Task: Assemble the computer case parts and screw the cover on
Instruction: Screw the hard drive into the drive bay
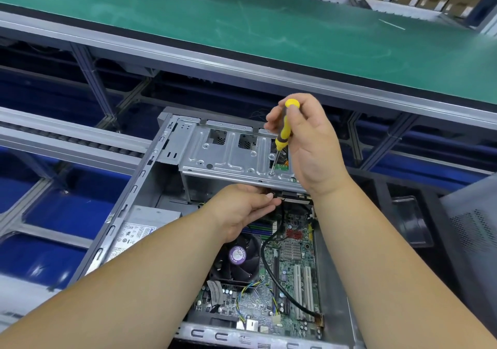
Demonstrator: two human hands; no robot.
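Turning a screw down into the shiny grey metal drive tray (228,154) with the little yellow-handled screwdriver (283,130). Right hand (309,144) wrapped round the handle, tip sitting on a screw (272,172) near the tray's front edge. Left hand (242,208) reaching under that edge, fingers curled on a dark part there, steadying it from below. Open grey metal computer case (129,200) lying flat, green circuit board (290,276) and round black fan (238,257) showing inside. Grey side cover panel (473,230) waiting off to the right, not on yet. Probably about halfway: tray nearly fixed, cover and its screws left.
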